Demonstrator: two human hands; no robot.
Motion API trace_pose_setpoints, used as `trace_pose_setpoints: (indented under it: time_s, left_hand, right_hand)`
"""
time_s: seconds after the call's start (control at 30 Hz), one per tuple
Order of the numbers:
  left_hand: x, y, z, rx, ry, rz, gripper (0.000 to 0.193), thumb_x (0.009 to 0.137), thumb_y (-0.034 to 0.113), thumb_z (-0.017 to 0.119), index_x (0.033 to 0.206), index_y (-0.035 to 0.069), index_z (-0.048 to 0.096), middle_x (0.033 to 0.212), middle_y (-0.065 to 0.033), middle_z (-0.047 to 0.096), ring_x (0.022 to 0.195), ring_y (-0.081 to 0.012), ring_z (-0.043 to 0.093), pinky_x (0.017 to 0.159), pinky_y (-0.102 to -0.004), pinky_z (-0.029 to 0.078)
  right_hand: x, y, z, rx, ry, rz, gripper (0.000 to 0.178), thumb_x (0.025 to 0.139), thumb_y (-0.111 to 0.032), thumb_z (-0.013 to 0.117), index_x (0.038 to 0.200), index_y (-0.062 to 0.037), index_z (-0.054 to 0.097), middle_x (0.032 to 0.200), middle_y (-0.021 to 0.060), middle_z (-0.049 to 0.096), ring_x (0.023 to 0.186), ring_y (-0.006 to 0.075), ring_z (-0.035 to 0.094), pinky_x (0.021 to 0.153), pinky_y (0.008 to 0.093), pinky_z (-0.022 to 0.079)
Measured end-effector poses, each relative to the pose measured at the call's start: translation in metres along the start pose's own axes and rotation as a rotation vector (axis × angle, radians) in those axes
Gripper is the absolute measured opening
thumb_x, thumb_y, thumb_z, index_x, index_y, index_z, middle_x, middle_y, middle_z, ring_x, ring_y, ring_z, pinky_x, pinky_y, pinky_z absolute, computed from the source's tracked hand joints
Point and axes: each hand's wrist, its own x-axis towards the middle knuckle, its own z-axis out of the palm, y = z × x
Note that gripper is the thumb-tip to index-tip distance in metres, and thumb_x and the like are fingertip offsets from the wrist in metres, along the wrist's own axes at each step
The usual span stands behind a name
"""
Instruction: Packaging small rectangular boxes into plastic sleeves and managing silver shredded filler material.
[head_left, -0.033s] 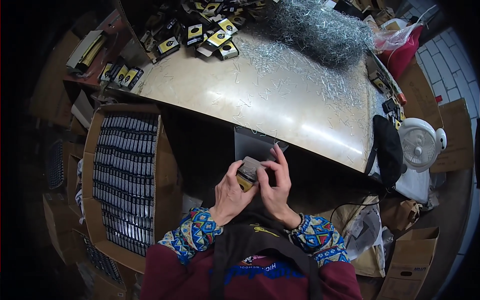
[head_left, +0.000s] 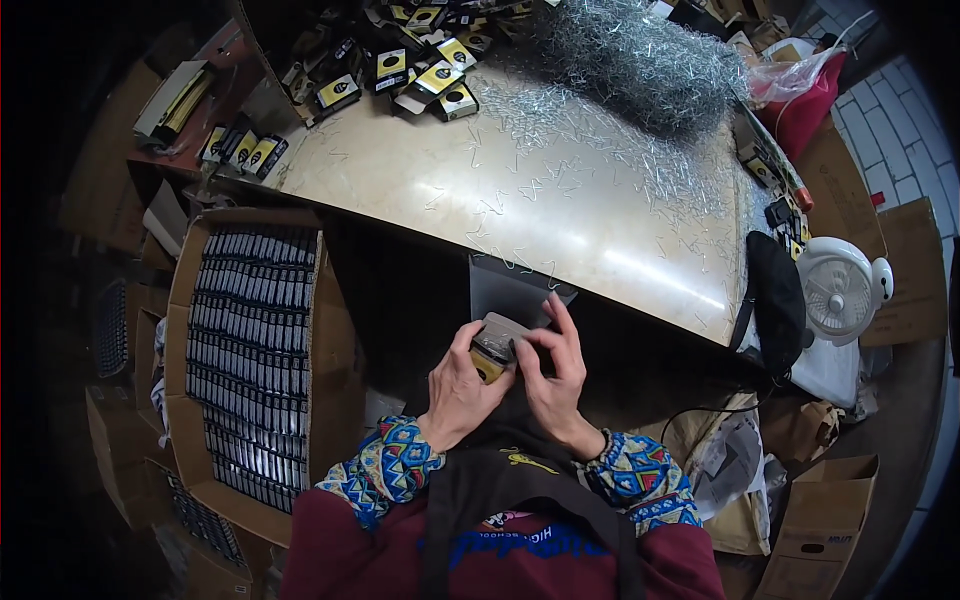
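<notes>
My left hand (head_left: pixel 457 395) is closed around a small black-and-yellow cardboard box (head_left: pixel 487 370), held below the table's front edge. The box's grey flap (head_left: pixel 506 327) stands up at its far end. At the right side of the box's top, my right hand (head_left: pixel 562 375) has thumb and forefinger pinched together, its other fingers raised. What lies between those fingertips, if anything, is too small to make out. Just beyond, several bent metal wires (head_left: pixel 515 265) lie along the table's near edge, above a grey panel (head_left: pixel 500 292).
The table (head_left: pixel 380 180) carries a big tangled heap of bent wires (head_left: pixel 640 65) and a pile of black-and-yellow boxes (head_left: pixel 435 80). Left of me stands a large carton (head_left: pixel 325 380) packed with rows of small boxes. A white fan (head_left: pixel 838 290) and an open carton (head_left: pixel 820 525) are at right.
My right thumb and forefinger have shifted slightly at the box's top. The box and left hand look nearly the same.
</notes>
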Motion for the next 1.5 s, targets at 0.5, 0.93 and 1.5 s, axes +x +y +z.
trace_pose_setpoints:
  time_s: [0.5, 0.93, 1.5]
  left_hand:
    - [0.013, 0.013, -0.005, 0.033, -0.088, -0.178, 0.070, 0.074, 0.014, 0.072, 0.130, 0.003, 0.031, 0.096, -0.0236, 0.062, 0.086, -0.0422, 0.063, 0.072, -0.0449, 0.052]
    - [0.021, 0.018, -0.011, 0.101, -0.154, -0.150, 0.057, 0.071, 0.009, 0.069, 0.121, 0.001, 0.042, 0.107, -0.0245, 0.059, 0.095, -0.0423, 0.060, 0.077, -0.0449, 0.051]
    - [0.024, 0.024, -0.010, -0.019, -0.212, -0.236, 0.039, 0.077, 0.008, 0.062, 0.109, -0.001, 0.043, 0.092, -0.0253, 0.060, 0.083, -0.0462, 0.060, 0.066, -0.0494, 0.049]
  right_hand:
    - [0.006, -0.021, -0.008, 0.295, -0.237, 0.396, 0.027, 0.084, -0.002, 0.068, 0.111, 0.0047, 0.065, 0.101, 0.0121, 0.069, 0.086, 0.0105, 0.065, 0.073, 0.0214, 0.053]
    - [0.013, -0.011, -0.014, 0.421, -0.295, 0.467, 0.020, 0.086, -0.009, 0.068, 0.103, 0.0029, 0.069, 0.090, 0.0092, 0.072, 0.080, 0.0063, 0.063, 0.069, 0.0217, 0.051]
    - [-0.003, -0.017, -0.005, -0.093, -0.115, -0.110, 0.021, 0.080, 0.003, 0.068, 0.101, 0.0041, 0.066, 0.093, 0.0180, 0.069, 0.074, 0.0201, 0.067, 0.065, 0.0277, 0.053]
